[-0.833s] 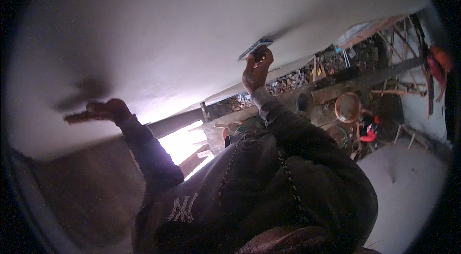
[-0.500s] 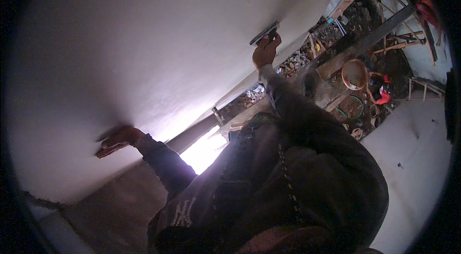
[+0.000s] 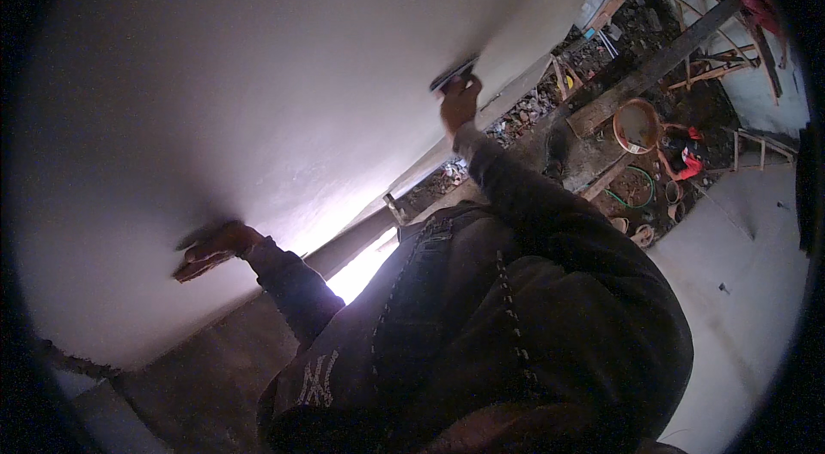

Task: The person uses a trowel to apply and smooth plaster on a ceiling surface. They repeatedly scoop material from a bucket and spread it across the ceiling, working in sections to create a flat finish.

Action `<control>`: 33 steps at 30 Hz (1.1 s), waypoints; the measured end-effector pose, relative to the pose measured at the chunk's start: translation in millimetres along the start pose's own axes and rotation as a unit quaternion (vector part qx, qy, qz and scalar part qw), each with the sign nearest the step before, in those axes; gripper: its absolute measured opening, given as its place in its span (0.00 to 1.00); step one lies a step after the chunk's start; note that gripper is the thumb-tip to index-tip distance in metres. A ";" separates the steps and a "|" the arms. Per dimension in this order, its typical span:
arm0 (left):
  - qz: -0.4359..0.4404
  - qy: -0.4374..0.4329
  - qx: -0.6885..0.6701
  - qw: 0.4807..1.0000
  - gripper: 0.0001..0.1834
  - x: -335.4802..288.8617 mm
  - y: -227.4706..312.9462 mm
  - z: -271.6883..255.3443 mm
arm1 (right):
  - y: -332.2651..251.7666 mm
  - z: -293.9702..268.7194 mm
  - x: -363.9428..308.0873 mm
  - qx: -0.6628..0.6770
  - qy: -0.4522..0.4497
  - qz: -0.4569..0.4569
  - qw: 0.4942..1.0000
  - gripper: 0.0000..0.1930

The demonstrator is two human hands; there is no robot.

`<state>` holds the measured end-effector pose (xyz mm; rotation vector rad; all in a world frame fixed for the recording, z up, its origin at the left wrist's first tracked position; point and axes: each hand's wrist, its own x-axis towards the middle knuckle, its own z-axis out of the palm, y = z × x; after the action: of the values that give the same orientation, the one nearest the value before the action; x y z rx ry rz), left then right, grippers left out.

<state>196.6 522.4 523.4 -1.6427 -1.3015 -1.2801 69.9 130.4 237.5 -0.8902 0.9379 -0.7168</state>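
A smooth pale plastered wall [image 3: 284,85] fills the left and upper part of the view. My right hand [image 3: 460,104] grips a plastering trowel [image 3: 450,74], whose thin blade lies close along the wall; its handle is mostly hidden by my fingers. Lower on the left, my left hand [image 3: 216,248] rests against the same wall, fingers stretched out and nothing in them. Both arms wear dark sleeves.
Far below on the right, a person in red and black [image 3: 687,153] crouches beside a large round tub [image 3: 636,126]. Wooden planks [image 3: 657,67] span above rubble. A green hose [image 3: 640,188] and several small buckets lie near. Wooden poles stand top right; bright light enters lower middle.
My right hand and the trowel have slid a little left and down along the wall. My left hand stays in nearly the same place.
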 end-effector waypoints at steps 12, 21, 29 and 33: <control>0.128 0.156 -0.507 0.838 0.44 5.4 -2.6 25.9 | 25.8 -25.1 27.3 0.112 -0.010 0.191 0.975 0.22; 0.069 0.003 -0.574 0.816 0.48 -9.7 2.2 14.8 | 11.6 -43.3 86.6 0.092 0.001 0.054 0.994 0.27; 0.132 0.177 -0.467 0.856 0.36 2.9 -13.3 44.6 | -120.9 32.9 -39.5 -0.006 -0.076 -0.277 0.958 0.31; 0.073 0.028 -0.565 0.821 0.44 -3.0 3.8 -17.4 | -39.5 -6.0 34.4 0.095 0.013 -0.145 0.985 0.25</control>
<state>195.3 504.6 525.8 -2.3393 -0.2454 -2.1724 73.6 81.9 257.8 -0.8586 0.7542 -1.0521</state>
